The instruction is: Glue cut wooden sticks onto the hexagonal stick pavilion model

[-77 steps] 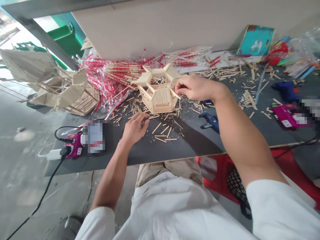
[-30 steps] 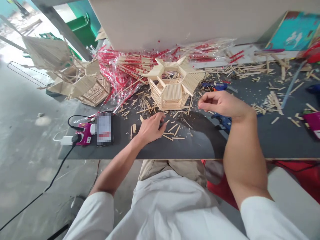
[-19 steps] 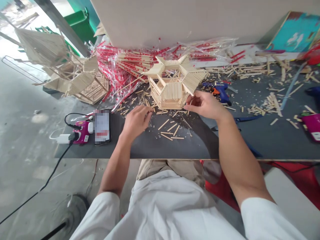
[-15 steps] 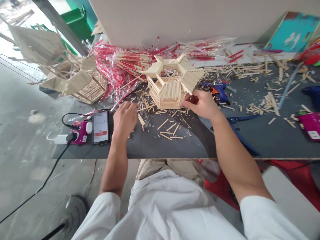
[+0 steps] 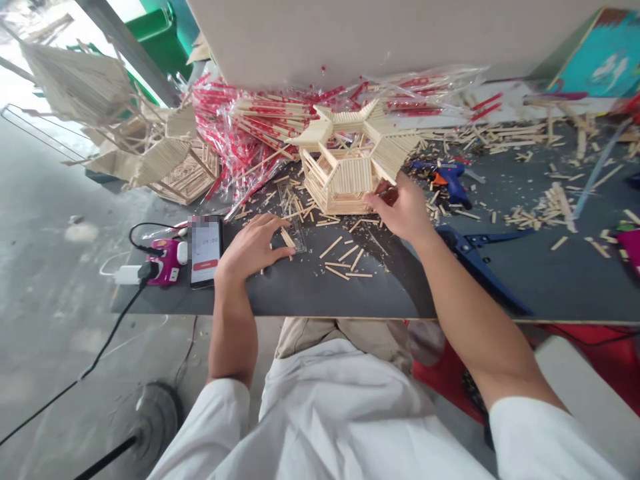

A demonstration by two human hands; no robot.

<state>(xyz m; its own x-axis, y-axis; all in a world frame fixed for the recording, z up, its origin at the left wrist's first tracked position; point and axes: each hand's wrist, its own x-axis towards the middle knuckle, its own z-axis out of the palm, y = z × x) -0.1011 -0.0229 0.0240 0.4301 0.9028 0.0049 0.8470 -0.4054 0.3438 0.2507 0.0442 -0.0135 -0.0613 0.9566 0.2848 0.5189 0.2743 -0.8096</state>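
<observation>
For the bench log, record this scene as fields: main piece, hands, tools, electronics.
Main piece: pale wooden-stick model, flared slatted panels around an open top
Left hand: thumb and fingers apart, beside short pale wooden sticks on the dark grey tabletop
Right hand: fingertips at the model's right side; grip unclear
Tools: blue plastic glue gun with orange trigger; blue plier-like tool
Electronics: black smartphone, screen lit; magenta power strip
</observation>
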